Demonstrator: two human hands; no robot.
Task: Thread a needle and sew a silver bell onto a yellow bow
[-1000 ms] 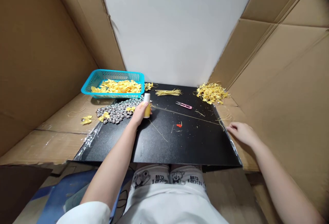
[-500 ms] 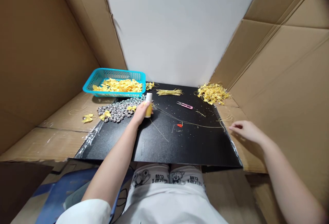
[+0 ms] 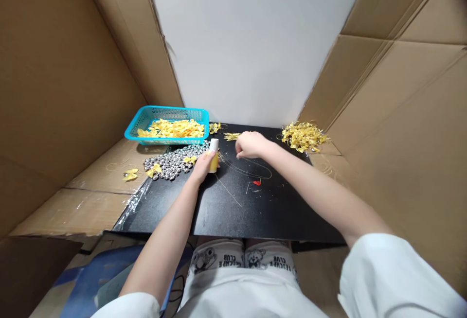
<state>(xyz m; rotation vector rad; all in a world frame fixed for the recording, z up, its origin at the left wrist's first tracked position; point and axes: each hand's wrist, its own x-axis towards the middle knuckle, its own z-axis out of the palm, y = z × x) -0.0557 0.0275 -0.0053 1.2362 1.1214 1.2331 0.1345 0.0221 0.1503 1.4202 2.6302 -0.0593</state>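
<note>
My left hand (image 3: pixel 203 163) grips a small yellow spool with a white top (image 3: pixel 213 154), standing upright on the black board (image 3: pixel 226 206). A thin gold thread (image 3: pixel 251 169) runs from the spool and lies in a slack loop on the board. My right hand (image 3: pixel 250 145) hovers just right of the spool, over the board's far part, fingers curled down; what it holds is hidden. Beside the left hand lies a pile of silver beads (image 3: pixel 171 161) with a few yellow bows on it.
A turquoise basket (image 3: pixel 166 114) of yellow bows stands at the back left. A heap of yellow bow pieces (image 3: pixel 303 136) lies at the back right, cut gold threads (image 3: pixel 231 136) at the back middle, a small red bit (image 3: pixel 257 182) mid-board. Cardboard walls close in both sides.
My right hand has swung from the board's right edge across to the spool, covering the pink snips. The thread, stretched taut before, now lies slack in a loop. The left hand stayed.
</note>
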